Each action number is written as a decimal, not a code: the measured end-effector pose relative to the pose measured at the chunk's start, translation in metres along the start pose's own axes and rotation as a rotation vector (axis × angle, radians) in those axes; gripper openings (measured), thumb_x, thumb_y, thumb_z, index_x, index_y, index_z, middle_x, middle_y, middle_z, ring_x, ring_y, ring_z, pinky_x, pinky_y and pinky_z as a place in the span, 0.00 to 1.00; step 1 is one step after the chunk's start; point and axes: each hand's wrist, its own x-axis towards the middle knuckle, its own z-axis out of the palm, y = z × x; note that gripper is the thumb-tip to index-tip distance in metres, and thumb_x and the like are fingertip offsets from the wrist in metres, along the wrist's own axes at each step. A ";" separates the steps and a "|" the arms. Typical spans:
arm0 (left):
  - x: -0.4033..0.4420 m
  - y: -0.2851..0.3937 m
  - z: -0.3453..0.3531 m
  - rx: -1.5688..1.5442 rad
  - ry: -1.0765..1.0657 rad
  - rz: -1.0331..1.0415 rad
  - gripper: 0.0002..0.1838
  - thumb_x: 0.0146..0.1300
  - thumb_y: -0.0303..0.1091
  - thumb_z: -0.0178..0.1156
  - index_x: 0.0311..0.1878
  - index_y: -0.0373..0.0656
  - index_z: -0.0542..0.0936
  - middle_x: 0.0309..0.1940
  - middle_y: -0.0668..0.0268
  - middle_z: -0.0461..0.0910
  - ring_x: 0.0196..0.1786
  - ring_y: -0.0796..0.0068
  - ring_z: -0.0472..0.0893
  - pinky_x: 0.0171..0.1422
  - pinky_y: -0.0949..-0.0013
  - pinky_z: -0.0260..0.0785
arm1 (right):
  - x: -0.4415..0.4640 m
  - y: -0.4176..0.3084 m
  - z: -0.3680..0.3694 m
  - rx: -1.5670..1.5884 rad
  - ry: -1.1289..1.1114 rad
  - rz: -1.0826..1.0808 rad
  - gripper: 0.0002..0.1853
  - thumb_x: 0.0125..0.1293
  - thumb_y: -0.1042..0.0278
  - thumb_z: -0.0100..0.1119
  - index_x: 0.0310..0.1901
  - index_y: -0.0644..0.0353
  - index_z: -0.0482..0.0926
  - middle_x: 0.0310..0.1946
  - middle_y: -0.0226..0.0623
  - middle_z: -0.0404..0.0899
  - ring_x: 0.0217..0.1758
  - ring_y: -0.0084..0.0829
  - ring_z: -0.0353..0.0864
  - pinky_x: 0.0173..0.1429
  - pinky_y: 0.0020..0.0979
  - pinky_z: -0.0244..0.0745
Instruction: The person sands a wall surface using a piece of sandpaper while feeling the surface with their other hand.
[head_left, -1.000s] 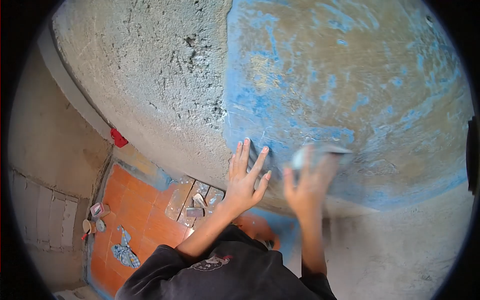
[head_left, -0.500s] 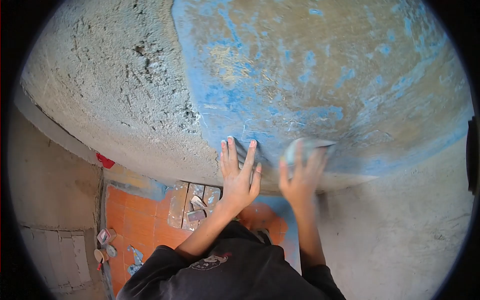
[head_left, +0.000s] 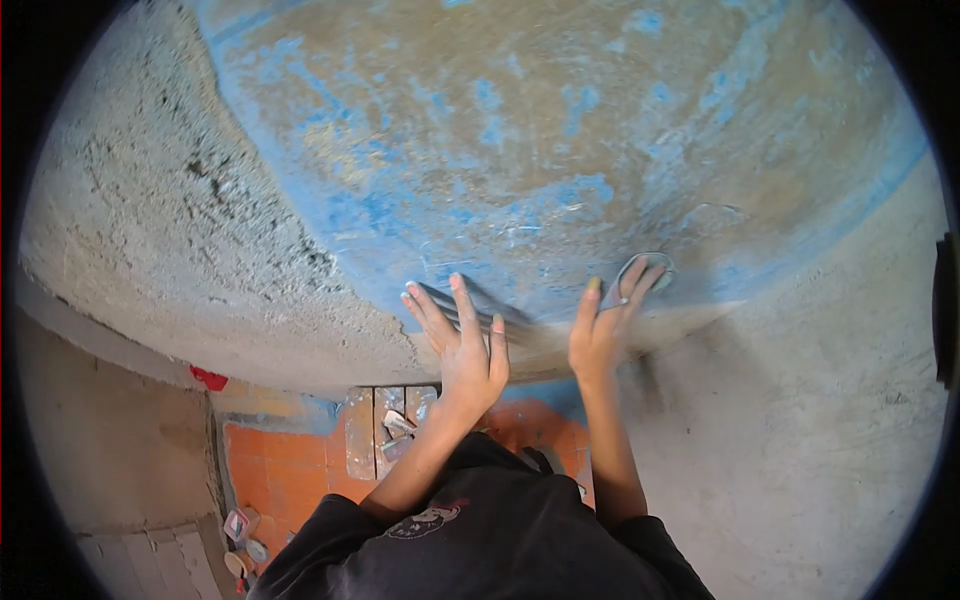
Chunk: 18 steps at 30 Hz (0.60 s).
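My left hand (head_left: 464, 350) is open, its fingers spread and the tips at the lower part of a wall painted in worn blue (head_left: 370, 220). To the right, my right hand (head_left: 607, 330) presses a piece of sandpaper (head_left: 656, 268), greyish and rounded, against the same wall. Its fingers lie over the sheet, with part of it wrapped between them. The wall's blue coat is patchy, with brownish grey showing through. Left of the blue, the surface is rough, pitted plaster (head_left: 170, 220).
Below, a wooden stool or board (head_left: 360, 440) carries a putty knife-like tool (head_left: 397, 422) and a small block. Containers (head_left: 240, 523) stand at lower left on the orange tiled floor (head_left: 290, 465). A grey wall (head_left: 780, 450) rises at right. Something red (head_left: 208, 378) lies at left.
My right hand has moved right along the wall with the sandpaper. My left hand stays spread at the wall, its fingertips slightly further left. The view has turned, shifting the wall left.
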 end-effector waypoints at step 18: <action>0.002 0.076 0.077 -0.049 -0.083 0.028 0.44 0.72 0.38 0.53 0.79 0.34 0.37 0.70 0.22 0.15 0.72 0.18 0.17 0.71 0.24 0.19 | 0.030 0.117 -0.080 -0.197 -0.107 -0.034 0.38 0.76 0.52 0.47 0.77 0.68 0.50 0.76 0.70 0.38 0.80 0.68 0.39 0.79 0.57 0.42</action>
